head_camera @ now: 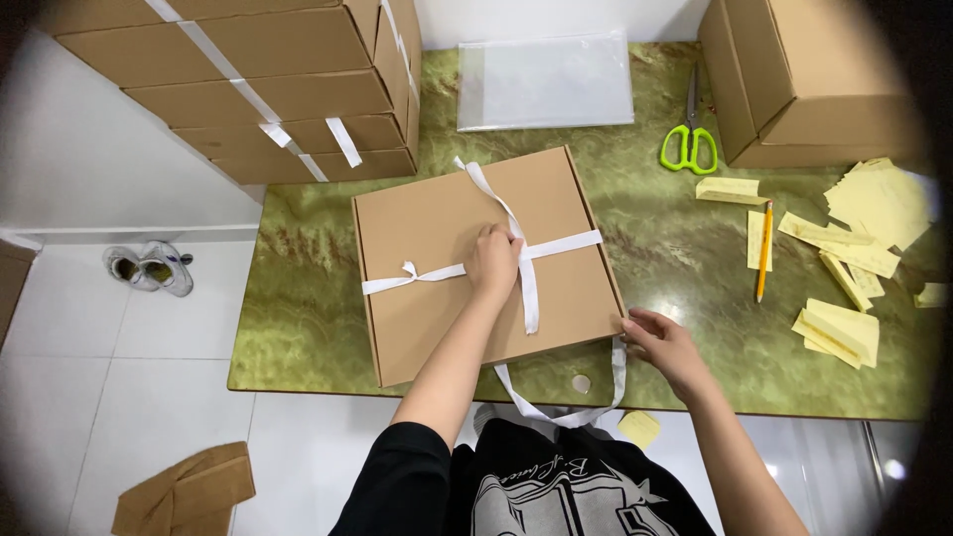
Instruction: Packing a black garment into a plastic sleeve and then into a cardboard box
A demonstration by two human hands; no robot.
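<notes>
flat boxes: 1 | scissors: 1 | pencils: 1 | shoes: 2 | hands: 2

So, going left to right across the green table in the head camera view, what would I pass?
Flat cardboard box with the left hand pressing the white ribbon → right hand at the box's corner → green-handled scissors → pencil → scattered yellow paper slips.

Probably a small packing workroom: stacked cardboard boxes, scissors and paper slips crowd a green table
</notes>
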